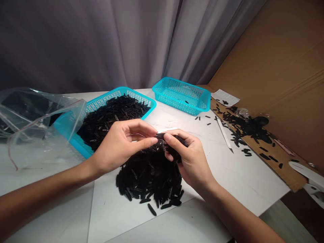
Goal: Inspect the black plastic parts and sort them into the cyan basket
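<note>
Above a heap of small black elongated pieces (152,179), my two hands meet at one slim black piece (160,135). My left hand (124,140) pinches its left end between thumb and fingers. The thumb and forefinger of my right hand (189,152) grip the other end. More black pieces (177,148) are tucked in the curled fingers of my right hand, partly hidden. Exactly what kind of part these are I cannot make out. Just behind my left hand, a blue basket (149,105) is heaped with similar black pieces.
A second blue basket (181,107) stands at the back with a single black piece in it. Clear plastic bags (45,125) lie at left. On the right are a white pen-like tool (224,133), scattered black pieces (238,125) on cardboard, and a white-handled tool (306,172).
</note>
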A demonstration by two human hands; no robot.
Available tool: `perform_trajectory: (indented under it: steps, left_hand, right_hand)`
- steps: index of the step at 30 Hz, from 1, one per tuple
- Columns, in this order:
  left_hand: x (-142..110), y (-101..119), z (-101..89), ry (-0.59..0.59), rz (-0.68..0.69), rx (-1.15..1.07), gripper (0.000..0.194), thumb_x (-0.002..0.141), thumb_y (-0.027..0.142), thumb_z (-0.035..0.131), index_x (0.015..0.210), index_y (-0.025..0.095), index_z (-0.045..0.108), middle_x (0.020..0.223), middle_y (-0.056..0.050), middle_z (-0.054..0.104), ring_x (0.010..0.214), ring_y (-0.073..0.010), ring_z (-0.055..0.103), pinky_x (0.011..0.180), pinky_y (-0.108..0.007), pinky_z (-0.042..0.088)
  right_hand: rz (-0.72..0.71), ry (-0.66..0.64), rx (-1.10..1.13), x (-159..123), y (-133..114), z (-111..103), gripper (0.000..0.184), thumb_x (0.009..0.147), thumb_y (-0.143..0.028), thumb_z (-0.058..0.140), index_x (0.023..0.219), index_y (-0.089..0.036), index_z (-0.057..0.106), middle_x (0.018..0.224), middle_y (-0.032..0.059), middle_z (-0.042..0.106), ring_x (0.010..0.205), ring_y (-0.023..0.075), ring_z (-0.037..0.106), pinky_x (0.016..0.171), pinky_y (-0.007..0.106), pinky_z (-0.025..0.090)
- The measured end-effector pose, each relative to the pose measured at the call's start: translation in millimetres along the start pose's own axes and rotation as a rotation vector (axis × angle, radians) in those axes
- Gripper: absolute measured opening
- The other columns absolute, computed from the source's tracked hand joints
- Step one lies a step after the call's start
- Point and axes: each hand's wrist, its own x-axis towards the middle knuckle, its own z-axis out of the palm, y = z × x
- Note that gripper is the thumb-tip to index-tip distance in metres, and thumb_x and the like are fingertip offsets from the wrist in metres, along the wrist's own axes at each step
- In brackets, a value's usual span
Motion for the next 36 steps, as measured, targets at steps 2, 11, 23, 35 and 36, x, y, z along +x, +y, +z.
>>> perform_trajectory:
  steps: [2, 11, 23, 35, 36]
  left_hand:
    - [0, 0, -0.5, 0.013, 0.002, 0.004, 0.013, 0.078, 0.023, 0.083, 0.088, 0.019, 0.075, 0.089, -0.001, 0.078, 0.084, -0.0148, 0.074, 0.081, -0.022, 0.062]
    - [-2, 3, 0.9, 0.063, 0.116, 0.105, 0.011, 0.079, 0.021, 0.082, 0.088, 0.02, 0.075, 0.087, 0.001, 0.077, 0.081, -0.0127, 0.073, 0.079, -0.02, 0.061]
    - [6, 5, -24.4, 0.211, 0.522, 0.866, 0.022, 0.088, 0.03, 0.072, 0.108, 0.022, 0.075, 0.109, -0.004, 0.077, 0.101, -0.0245, 0.069, 0.094, -0.037, 0.053]
    - [10, 1, -20.9, 0.179, 0.158, 0.404, 0.013, 0.08, 0.034, 0.079, 0.085, 0.023, 0.077, 0.085, 0.0, 0.078, 0.082, -0.0183, 0.072, 0.077, -0.024, 0.059]
    - [11, 0, -21.5, 0.16, 0.145, 0.368, 0.015, 0.08, 0.035, 0.08, 0.087, 0.022, 0.077, 0.086, -0.001, 0.078, 0.083, -0.0187, 0.073, 0.077, -0.023, 0.06]
  right_hand:
    - [0.021, 0.028, 0.054, 1, -2, 1, 0.019, 0.08, -0.035, 0.082, 0.078, -0.018, 0.074, 0.069, -0.0009, 0.06, 0.053, 0.0092, 0.046, 0.047, 0.024, 0.036]
    - [0.042, 0.039, 0.089, 4, -5, 0, 0.02, 0.078, -0.034, 0.082, 0.075, -0.017, 0.072, 0.065, -0.002, 0.056, 0.052, 0.0081, 0.044, 0.047, 0.023, 0.033]
    - [0.045, 0.01, -0.008, 2, 0, 0, 0.021, 0.08, -0.037, 0.081, 0.082, -0.018, 0.073, 0.068, -0.0023, 0.056, 0.052, 0.009, 0.047, 0.049, 0.025, 0.036]
    - [-0.333, -0.261, -0.67, 0, 12, 3, 0.019, 0.098, -0.036, 0.06, 0.108, -0.023, 0.07, 0.112, 0.007, 0.073, 0.115, 0.0262, 0.061, 0.103, 0.044, 0.042]
    - [-0.328, -0.3, -0.706, -1, 10, 3, 0.022, 0.1, -0.038, 0.057, 0.112, -0.024, 0.069, 0.118, 0.0076, 0.072, 0.126, 0.0289, 0.055, 0.11, 0.048, 0.037]
